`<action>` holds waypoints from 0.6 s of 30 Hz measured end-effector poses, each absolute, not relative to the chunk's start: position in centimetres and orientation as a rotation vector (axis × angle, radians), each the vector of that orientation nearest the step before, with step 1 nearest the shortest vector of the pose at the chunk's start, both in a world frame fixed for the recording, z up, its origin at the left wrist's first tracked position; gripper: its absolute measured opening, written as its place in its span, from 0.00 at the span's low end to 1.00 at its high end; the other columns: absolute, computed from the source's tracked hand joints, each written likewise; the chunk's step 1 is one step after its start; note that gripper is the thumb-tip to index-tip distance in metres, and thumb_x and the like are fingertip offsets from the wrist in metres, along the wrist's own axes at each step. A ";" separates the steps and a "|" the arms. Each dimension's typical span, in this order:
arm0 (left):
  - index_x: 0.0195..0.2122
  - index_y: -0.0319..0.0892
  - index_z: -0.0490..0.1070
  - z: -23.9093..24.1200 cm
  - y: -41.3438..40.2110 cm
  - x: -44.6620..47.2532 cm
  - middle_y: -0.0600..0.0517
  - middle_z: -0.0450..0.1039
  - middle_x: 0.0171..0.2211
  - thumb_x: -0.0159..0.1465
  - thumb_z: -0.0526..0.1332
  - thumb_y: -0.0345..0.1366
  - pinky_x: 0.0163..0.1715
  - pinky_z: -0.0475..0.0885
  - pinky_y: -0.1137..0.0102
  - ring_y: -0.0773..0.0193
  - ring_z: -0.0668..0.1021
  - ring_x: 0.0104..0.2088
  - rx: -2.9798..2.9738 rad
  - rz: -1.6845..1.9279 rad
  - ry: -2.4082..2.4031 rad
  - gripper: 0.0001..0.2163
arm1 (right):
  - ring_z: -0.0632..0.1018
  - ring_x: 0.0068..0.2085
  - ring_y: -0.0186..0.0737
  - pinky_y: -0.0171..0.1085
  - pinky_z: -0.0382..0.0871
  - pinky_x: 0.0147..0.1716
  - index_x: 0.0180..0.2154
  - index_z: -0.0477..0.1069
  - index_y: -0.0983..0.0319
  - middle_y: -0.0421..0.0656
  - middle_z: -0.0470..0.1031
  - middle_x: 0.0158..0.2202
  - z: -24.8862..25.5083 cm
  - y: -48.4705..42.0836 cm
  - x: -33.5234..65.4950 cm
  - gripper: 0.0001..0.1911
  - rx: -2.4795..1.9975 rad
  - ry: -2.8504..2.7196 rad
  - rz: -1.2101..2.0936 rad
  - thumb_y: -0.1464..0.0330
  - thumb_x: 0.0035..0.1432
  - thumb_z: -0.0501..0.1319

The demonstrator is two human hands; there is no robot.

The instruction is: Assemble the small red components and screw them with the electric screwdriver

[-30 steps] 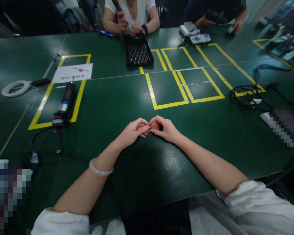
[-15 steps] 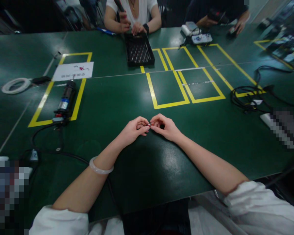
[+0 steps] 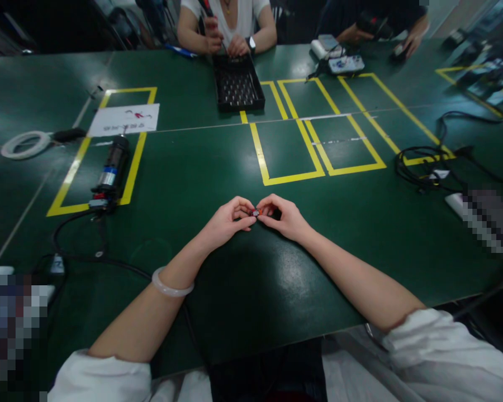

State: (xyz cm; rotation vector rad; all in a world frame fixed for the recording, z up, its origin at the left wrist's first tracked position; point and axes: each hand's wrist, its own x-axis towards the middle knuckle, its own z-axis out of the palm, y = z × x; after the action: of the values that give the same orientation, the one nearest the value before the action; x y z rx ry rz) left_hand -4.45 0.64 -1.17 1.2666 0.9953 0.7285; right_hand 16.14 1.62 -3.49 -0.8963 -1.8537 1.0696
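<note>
A tiny part with red and silvery bits [image 3: 256, 213] is pinched between my two hands over the green table [image 3: 251, 279]; it is too small to tell its kind. My left hand [image 3: 230, 219] grips it from the left, thumb and fingertips closed. From the right, my right hand [image 3: 285, 216] closes thumb and forefinger on the same part, its other fingers curled. Both hands rest low at the tabletop, fingertips almost touching.
An electric screwdriver [image 3: 112, 167] lies left beside a white paper [image 3: 124, 120] and a tape ring [image 3: 25, 145]. A person across works over a black tray [image 3: 240, 103]. Yellow tape [image 3: 293, 180] marks rectangles. Coiled black cable [image 3: 414, 167] lies right.
My hands stay nearly in place. The small part has turned slightly between my fingertips, showing more of its red and silvery surface. The person across has shifted their hands a little.
</note>
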 end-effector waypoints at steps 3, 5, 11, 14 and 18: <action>0.44 0.38 0.67 -1.3 0.7 -4.5 0.50 0.70 0.40 0.58 0.70 0.38 0.33 0.78 0.72 0.68 0.76 0.36 1.261 0.731 0.991 0.18 | 0.76 0.34 0.34 0.36 0.69 0.36 0.41 0.71 0.61 0.41 0.76 0.36 -3.4 1.6 16.1 0.07 -0.883 -1.865 1.043 0.70 0.59 0.64; 0.44 0.38 0.67 -1.2 0.7 -4.5 0.50 0.70 0.40 0.58 0.70 0.38 0.33 0.78 0.72 0.68 0.76 0.36 1.257 0.728 0.992 0.18 | 0.76 0.34 0.34 0.36 0.69 0.36 0.40 0.71 0.61 0.41 0.76 0.36 -3.3 1.5 16.1 0.07 -0.866 -1.875 1.025 0.71 0.59 0.63; 0.45 0.39 0.66 -1.1 0.7 -4.5 0.50 0.70 0.41 0.57 0.70 0.36 0.33 0.77 0.73 0.69 0.76 0.35 1.282 0.725 0.993 0.18 | 0.76 0.34 0.35 0.36 0.69 0.36 0.41 0.71 0.60 0.41 0.76 0.36 -3.4 1.6 16.1 0.06 -0.891 -1.899 0.994 0.71 0.59 0.63; 0.46 0.39 0.67 -1.1 0.7 -4.6 0.50 0.70 0.41 0.57 0.69 0.36 0.34 0.78 0.72 0.68 0.76 0.36 1.298 0.731 0.987 0.18 | 0.76 0.34 0.34 0.36 0.70 0.37 0.41 0.71 0.60 0.40 0.78 0.37 -3.4 1.7 16.2 0.07 -0.914 -1.901 1.012 0.70 0.60 0.63; 0.45 0.40 0.67 -1.2 0.7 -4.7 0.50 0.70 0.40 0.58 0.69 0.37 0.35 0.78 0.71 0.67 0.76 0.36 1.296 0.731 0.984 0.17 | 0.78 0.37 0.35 0.36 0.71 0.40 0.43 0.71 0.60 0.42 0.80 0.39 -3.5 1.7 16.2 0.07 -0.931 -1.894 1.064 0.69 0.61 0.62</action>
State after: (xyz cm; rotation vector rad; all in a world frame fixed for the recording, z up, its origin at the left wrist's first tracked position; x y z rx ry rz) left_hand -4.65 0.67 -1.23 1.2955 0.9843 0.7305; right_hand 16.19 1.66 -3.49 -0.9305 -1.8943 1.0638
